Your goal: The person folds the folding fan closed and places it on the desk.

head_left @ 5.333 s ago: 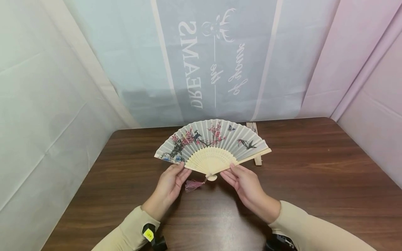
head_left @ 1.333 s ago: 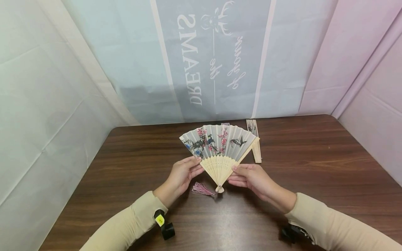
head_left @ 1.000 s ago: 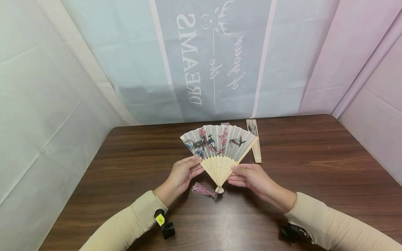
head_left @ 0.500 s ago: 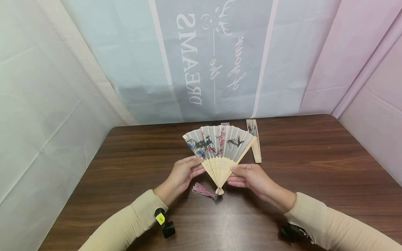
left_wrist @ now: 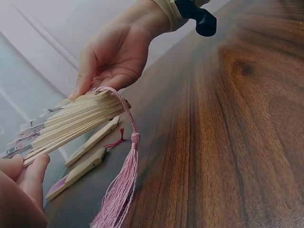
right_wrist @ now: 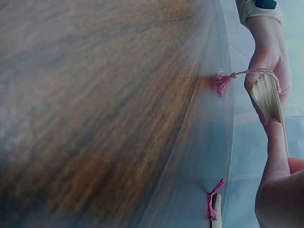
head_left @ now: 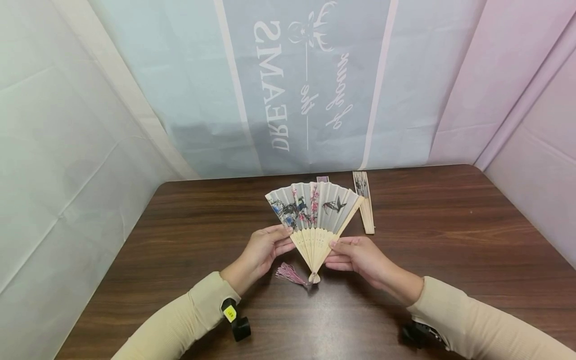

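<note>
A folding fan (head_left: 312, 210) with pale ribs and a grey leaf printed with blossoms and a bird is partly spread, held above the table between both hands. The left hand (head_left: 263, 252) pinches its left edge rib, thumb in front. On the opposite side the right hand (head_left: 360, 257) grips the right guard stick between thumb and fingers. From the pivot at the bottom hangs a pink tassel (head_left: 290, 273), also plain in the left wrist view, where the ribs (left_wrist: 78, 118) stack close together. In the right wrist view the fan (right_wrist: 268, 97) appears nearly edge-on.
Behind the held fan a closed folding fan (head_left: 365, 205) lies on the dark wooden table (head_left: 450, 240). The purple end of another closed fan (head_left: 322, 178) peeks out at the back, mostly hidden. A printed cloth (head_left: 306, 90) hangs along the table's far edge.
The fan was spread wide about five seconds ago and has narrowed since, its left edge moving inward. Its pivot sits nearer the person now. Both hands keep their hold.
</note>
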The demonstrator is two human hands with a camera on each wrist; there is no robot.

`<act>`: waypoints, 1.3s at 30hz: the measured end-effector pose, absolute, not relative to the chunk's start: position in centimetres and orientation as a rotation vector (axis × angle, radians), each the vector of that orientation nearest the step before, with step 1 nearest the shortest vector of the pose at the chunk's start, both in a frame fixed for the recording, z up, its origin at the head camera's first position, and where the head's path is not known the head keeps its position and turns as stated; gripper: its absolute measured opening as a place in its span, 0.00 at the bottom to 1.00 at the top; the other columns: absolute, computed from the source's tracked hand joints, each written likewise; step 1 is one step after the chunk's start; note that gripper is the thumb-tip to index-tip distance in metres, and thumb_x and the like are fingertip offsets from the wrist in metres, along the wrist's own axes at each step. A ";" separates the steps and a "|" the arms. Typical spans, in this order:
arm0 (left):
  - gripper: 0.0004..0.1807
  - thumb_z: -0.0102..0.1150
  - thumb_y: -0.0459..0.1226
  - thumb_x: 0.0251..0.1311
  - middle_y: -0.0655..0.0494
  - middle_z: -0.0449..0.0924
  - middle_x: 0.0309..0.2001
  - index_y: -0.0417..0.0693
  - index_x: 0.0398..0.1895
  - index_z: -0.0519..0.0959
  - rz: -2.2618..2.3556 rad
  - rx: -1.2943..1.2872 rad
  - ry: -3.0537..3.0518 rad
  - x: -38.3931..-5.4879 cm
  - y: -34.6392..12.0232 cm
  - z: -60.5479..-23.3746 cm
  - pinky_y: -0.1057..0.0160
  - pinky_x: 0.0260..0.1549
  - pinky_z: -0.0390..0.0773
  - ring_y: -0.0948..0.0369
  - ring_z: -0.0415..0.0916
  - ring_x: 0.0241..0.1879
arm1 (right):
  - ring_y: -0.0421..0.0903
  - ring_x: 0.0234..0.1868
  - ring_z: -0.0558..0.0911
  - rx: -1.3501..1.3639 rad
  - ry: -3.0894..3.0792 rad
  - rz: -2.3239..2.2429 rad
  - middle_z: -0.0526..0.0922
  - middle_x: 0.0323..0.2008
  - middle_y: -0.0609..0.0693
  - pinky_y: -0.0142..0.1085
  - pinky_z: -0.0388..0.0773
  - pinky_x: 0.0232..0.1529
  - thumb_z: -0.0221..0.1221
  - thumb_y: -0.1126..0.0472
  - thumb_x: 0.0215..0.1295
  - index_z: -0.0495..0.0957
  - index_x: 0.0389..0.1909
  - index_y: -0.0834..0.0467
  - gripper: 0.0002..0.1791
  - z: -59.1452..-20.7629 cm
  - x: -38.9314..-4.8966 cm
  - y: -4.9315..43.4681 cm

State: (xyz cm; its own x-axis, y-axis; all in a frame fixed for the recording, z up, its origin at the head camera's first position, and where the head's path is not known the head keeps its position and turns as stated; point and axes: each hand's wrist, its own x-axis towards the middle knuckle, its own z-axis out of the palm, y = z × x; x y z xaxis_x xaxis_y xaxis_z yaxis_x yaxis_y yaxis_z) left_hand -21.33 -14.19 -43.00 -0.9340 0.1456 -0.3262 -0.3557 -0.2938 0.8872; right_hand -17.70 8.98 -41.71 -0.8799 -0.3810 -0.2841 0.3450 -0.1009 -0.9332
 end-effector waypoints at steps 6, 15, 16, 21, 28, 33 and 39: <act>0.15 0.53 0.24 0.66 0.55 0.86 0.31 0.23 0.54 0.73 2.277 -0.238 1.636 -21.3 -14.2 -43.1 0.63 0.41 0.90 0.63 0.86 0.32 | 0.42 0.37 0.89 -0.067 1.723 -2.005 0.89 0.38 0.61 0.36 0.88 0.49 0.49 0.67 0.75 0.67 0.56 0.83 0.20 -41.8 -17.6 8.8; 0.16 0.53 0.25 0.67 0.54 0.87 0.31 0.22 0.55 0.73 2.268 -0.228 1.649 -21.4 -14.3 -43.2 0.62 0.42 0.90 0.62 0.86 0.32 | 0.41 0.39 0.88 -0.083 1.715 -2.009 0.89 0.40 0.60 0.36 0.88 0.50 0.49 0.67 0.75 0.67 0.56 0.82 0.21 -42.2 -17.5 8.6; 0.16 0.53 0.25 0.67 0.54 0.87 0.31 0.22 0.55 0.73 2.268 -0.227 1.651 -21.4 -14.3 -43.2 0.62 0.42 0.90 0.62 0.86 0.32 | 0.41 0.39 0.88 -0.082 1.710 -2.014 0.88 0.40 0.60 0.36 0.88 0.50 0.49 0.66 0.75 0.67 0.57 0.82 0.21 -42.2 -17.5 8.6; 0.16 0.53 0.24 0.66 0.53 0.87 0.31 0.22 0.55 0.73 2.264 -0.221 1.652 -21.5 -14.3 -43.3 0.62 0.42 0.90 0.61 0.86 0.32 | 0.42 0.42 0.87 -0.086 1.700 -2.026 0.86 0.46 0.64 0.38 0.87 0.52 0.49 0.66 0.76 0.64 0.59 0.84 0.23 -42.3 -17.5 8.3; 0.16 0.54 0.24 0.65 0.54 0.87 0.31 0.23 0.54 0.74 2.248 -0.229 1.654 -21.4 -14.2 -43.2 0.62 0.42 0.90 0.62 0.86 0.32 | 0.42 0.42 0.88 -0.068 1.689 -2.033 0.87 0.43 0.62 0.38 0.87 0.53 0.49 0.67 0.75 0.66 0.58 0.83 0.21 -42.1 -17.5 8.2; 0.15 0.54 0.24 0.65 0.54 0.88 0.30 0.24 0.54 0.74 2.239 -0.239 1.649 -21.4 -14.1 -42.9 0.61 0.42 0.90 0.61 0.86 0.31 | 0.42 0.41 0.88 -0.052 1.673 -2.032 0.89 0.40 0.58 0.38 0.87 0.52 0.49 0.68 0.74 0.69 0.55 0.80 0.18 -42.0 -17.6 8.4; 0.16 0.53 0.24 0.66 0.54 0.88 0.31 0.23 0.55 0.74 2.221 -0.239 1.652 -21.4 -14.0 -42.6 0.61 0.43 0.89 0.62 0.86 0.32 | 0.42 0.41 0.88 -0.063 1.674 -2.022 0.89 0.40 0.57 0.38 0.87 0.52 0.50 0.68 0.74 0.68 0.56 0.82 0.20 -41.9 -17.7 8.4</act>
State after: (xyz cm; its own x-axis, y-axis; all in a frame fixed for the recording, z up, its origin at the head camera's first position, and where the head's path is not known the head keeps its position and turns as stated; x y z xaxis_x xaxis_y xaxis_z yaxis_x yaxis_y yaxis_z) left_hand -21.40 -13.98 -42.65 -0.9206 0.1848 -0.3439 -0.3826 -0.2508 0.8892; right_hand -17.68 8.43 -41.94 -0.8687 -0.4084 -0.2802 0.3514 -0.1096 -0.9298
